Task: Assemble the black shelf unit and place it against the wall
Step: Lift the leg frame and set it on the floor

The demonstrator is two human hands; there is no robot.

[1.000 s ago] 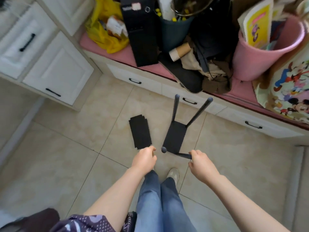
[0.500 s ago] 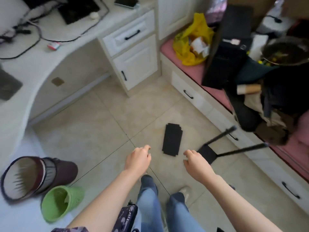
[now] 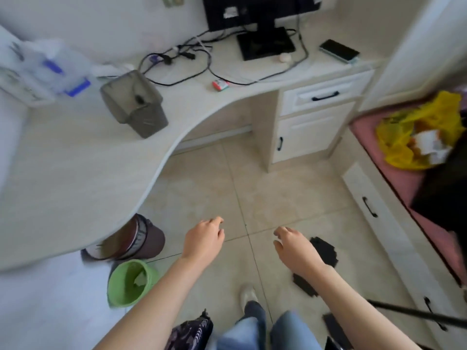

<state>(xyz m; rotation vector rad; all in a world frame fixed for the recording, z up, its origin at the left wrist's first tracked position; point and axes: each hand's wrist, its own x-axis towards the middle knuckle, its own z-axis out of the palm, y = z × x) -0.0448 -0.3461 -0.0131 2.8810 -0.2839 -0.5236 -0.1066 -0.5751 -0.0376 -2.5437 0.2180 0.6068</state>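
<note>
A flat black shelf panel (image 3: 324, 251) lies on the tiled floor, partly hidden behind my right forearm. The partly built black shelf unit sits at the lower right: one black leg pole (image 3: 414, 313) runs toward the frame edge and a bit of its black panel (image 3: 334, 327) shows near my knee. My left hand (image 3: 204, 239) hovers over the floor with loosely curled fingers, holding nothing. My right hand (image 3: 294, 245) hangs the same way just left of the loose panel, touching neither part.
A curved white desk (image 3: 83, 178) fills the left, carrying a grey mesh bin (image 3: 135, 103), cables and a monitor (image 3: 262, 24). Under its edge stand a brown bin (image 3: 136, 238) and a green basket (image 3: 131, 281). A white drawer bench (image 3: 394, 238) with a pink cushion and yellow bag (image 3: 419, 133) lines the right.
My view has swung left from the bench to the desk. My right hand let go of the shelf unit's pole, and the unit and loose panel slid to the lower right of the view.
</note>
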